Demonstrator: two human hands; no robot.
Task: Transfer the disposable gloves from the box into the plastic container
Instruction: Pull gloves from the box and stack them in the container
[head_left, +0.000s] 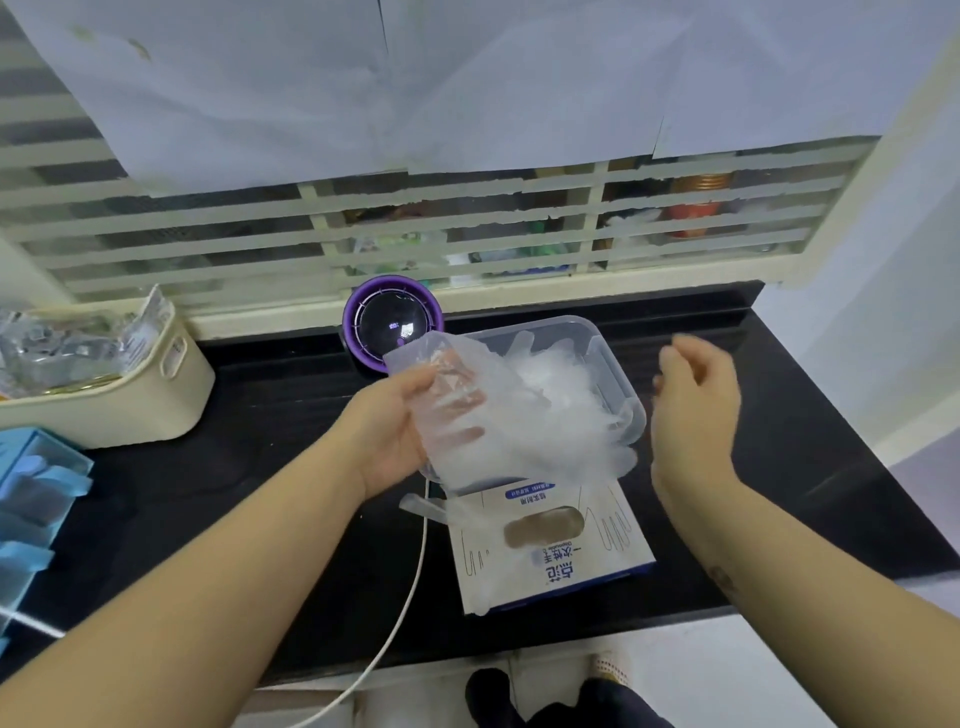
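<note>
Holding a limp wad of gloves (519, 415) in my left hand (395, 426), fingers curled round it, over the plastic container (613, 358) near its front rim. Right hand (696, 410) loose, holds nothing, just beside the container.

Risk: the slippery film drapes over the rim and could slide onto the counter (260, 415).

Container has gloves piled inside. The box (550, 551) lies flat in front of it, with a stray glove at its corner.

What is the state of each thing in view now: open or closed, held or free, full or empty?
Container: open, gloves inside.
Left hand: holds a bunch of gloves partly over it.
Right hand: open, holds nothing.
Box: lies flat, slot upward.
Basket: open top, holds clear packets.
</note>
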